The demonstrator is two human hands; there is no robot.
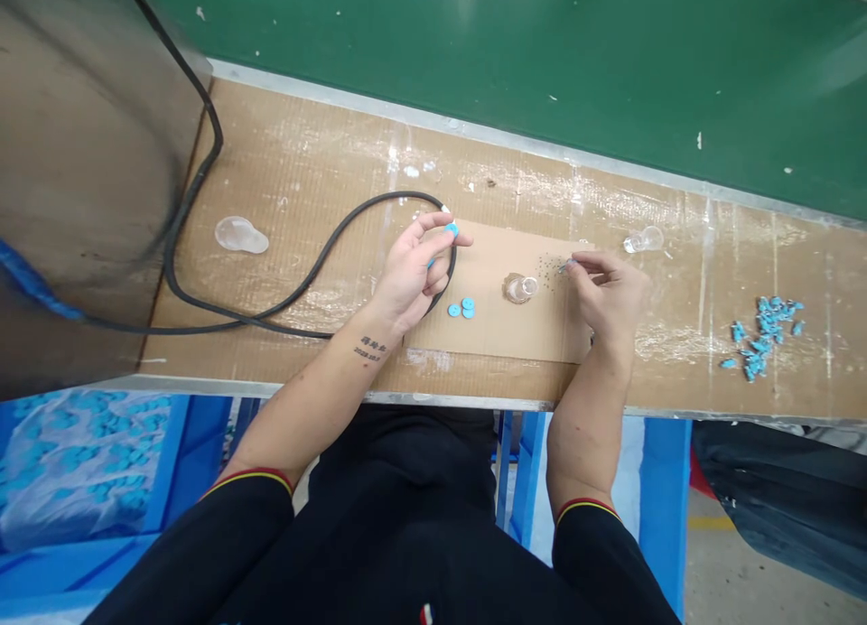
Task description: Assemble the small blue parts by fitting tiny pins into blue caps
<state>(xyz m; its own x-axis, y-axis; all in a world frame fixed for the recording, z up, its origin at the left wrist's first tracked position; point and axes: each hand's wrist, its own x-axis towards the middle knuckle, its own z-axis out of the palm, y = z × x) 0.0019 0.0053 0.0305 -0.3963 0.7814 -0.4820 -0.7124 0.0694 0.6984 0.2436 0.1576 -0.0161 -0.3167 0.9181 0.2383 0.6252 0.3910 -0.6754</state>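
Note:
My left hand (416, 268) pinches a small round blue disc (452, 231) between thumb and finger, above the cardboard sheet (467, 340). A second bit of blue (431, 264) shows against its curled fingers. My right hand (606, 291) is closed in a pinch near the sheet's right side. A tiny bluish tip (565, 266) sticks out of its fingertips; what it belongs to is too small to tell. Beside that tip lie scattered tiny dark specks (548, 271). A small clear container (521, 288) stands between my hands. Several loose blue discs (468, 303) lie closer to my left forearm.
A black cable (318, 264) loops across the bench's left side. Clear plastic pieces lie left (241, 235) and right (643, 239). A pile of small blue parts (762, 336) sits far right. Blue bins (163, 480) stand below the front edge; a green surface (508, 74) runs behind.

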